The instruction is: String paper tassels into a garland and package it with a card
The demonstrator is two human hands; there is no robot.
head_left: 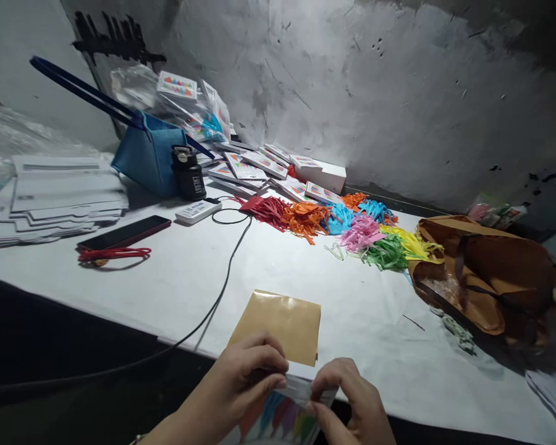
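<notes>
At the table's near edge I have a white box (pixel 282 420) printed with coloured tassels, its lower part cut off by the frame. My left hand (pixel 241 374) pinches the upper left of its end, thumb and fingers closed at the white flap. My right hand (pixel 354 402) grips the upper right corner of the same box with curled fingers. Just beyond both hands lies a brown sheet of paper or envelope (pixel 285 318). What is inside the box is hidden.
Fringed tassels (pixel 361 232) in several colours lie mid-table, before a pile of printed boxes (pixel 254 164). A brown bag (pixel 486 266) sits right. Left are a phone (pixel 125 233), power strip (pixel 197 211), black bottle (pixel 188 176), blue bag (pixel 148 148) and flat cartons (pixel 65 191). A black cable (pixel 227 278) crosses the table.
</notes>
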